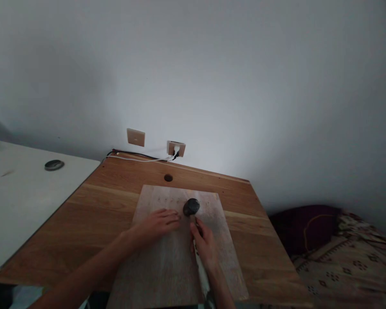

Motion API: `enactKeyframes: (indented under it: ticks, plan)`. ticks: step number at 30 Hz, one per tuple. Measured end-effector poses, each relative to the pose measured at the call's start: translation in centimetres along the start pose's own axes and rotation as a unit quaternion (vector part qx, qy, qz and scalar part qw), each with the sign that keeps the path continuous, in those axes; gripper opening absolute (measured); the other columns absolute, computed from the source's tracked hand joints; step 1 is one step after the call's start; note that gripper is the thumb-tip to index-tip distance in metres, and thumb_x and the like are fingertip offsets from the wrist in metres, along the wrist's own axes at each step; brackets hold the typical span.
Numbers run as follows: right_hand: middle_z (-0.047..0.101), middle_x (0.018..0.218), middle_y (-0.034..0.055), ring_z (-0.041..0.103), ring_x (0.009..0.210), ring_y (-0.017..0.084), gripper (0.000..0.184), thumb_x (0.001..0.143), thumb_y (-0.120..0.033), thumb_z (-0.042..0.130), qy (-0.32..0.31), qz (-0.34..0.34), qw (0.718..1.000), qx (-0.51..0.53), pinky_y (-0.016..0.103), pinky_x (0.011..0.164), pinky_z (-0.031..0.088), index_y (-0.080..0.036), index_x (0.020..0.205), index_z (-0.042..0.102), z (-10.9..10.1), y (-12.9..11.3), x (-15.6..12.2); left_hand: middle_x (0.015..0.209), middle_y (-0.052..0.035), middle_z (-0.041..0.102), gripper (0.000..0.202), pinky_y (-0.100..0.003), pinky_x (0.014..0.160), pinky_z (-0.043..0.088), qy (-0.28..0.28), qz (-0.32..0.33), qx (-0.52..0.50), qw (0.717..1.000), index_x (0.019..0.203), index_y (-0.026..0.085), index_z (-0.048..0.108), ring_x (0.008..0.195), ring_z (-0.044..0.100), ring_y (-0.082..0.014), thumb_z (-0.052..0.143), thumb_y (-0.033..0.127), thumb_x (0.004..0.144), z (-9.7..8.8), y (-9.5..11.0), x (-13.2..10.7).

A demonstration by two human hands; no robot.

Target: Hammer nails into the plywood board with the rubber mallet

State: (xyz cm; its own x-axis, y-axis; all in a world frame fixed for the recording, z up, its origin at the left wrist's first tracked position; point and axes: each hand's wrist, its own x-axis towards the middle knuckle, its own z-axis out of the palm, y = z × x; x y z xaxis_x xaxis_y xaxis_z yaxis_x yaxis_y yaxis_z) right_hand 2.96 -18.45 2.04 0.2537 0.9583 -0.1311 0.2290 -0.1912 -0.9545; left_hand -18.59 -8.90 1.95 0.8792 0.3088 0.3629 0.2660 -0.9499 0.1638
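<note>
My right hand is closed around the handle of a hammer with a thick, round black head. The handle runs back from the head toward the bottom edge of the view. Beneath it lies a pale wooden board. My left hand rests on that board, left of the hammer head, its fingers stretched toward it. Whether anything small sits under the fingertips is hidden. A row of small nail-like marks crosses the board just beyond my left fingers.
The board lies on a brown wooden desk with a round hole. White and black cables lead to a wall socket. A white table at left carries a dark ring-shaped item. Patterned fabric lies at right.
</note>
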Motion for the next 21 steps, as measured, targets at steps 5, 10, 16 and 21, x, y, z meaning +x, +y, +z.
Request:
enactKeyframes:
  ticks: [5, 10, 16, 21]
  plan:
    - [0.052, 0.058, -0.0047, 0.051, 0.038, 0.013, 0.052, 0.09, -0.072, 0.056, 0.001, -0.002, 1.0, 0.001, 0.024, 0.035, 0.037, -0.02, 0.086, 0.06, 0.0, 0.3, -0.3, 0.12, -0.0072, 0.074, 0.028, -0.03, 0.103, 0.052, -0.016, 0.06, 0.038, 0.997, 0.122, 0.022, 0.065, 0.116, 0.067, -0.019, 0.058, 0.009, 0.099, 0.5, 0.9, 0.1]
    - [0.051, 0.057, -0.0053, 0.051, 0.038, 0.013, 0.055, 0.091, -0.073, 0.054, 0.003, -0.01, 1.0, -0.011, 0.024, 0.036, 0.038, -0.019, 0.089, 0.062, 0.1, 0.0, -0.3, 0.12, -0.0106, 0.072, 0.037, -0.032, 0.097, 0.056, -0.018, 0.04, 0.048, 0.998, 0.13, 0.018, 0.061, 0.111, 0.067, -0.0215, 0.055, 0.004, 0.096, -0.2, 0.3, 0.3]
    - [0.051, 0.054, -0.0053, 0.051, 0.037, 0.014, 0.056, 0.09, -0.074, 0.054, 0.006, -0.004, 1.0, -0.008, 0.025, 0.035, 0.038, -0.019, 0.092, 0.063, 0.1, -0.1, -0.4, 0.122, -0.0088, 0.072, 0.036, -0.032, 0.1, 0.054, -0.053, 0.01, 0.046, 0.997, 0.126, 0.017, 0.063, 0.113, 0.066, -0.0221, 0.051, 0.002, 0.096, -1.3, 0.0, 0.2]
    - [0.053, 0.055, -0.0043, 0.051, 0.038, 0.015, 0.056, 0.091, -0.073, 0.056, 0.009, -0.007, 1.0, -0.009, 0.026, 0.037, 0.038, -0.019, 0.094, 0.065, 0.1, 0.2, -0.4, 0.1, -0.0068, 0.073, 0.028, -0.032, 0.094, 0.054, -0.056, -0.002, 0.052, 0.997, 0.11, 0.02, 0.069, 0.1, 0.067, -0.022, 0.055, 0.002, 0.095, -0.9, -0.6, 0.2]
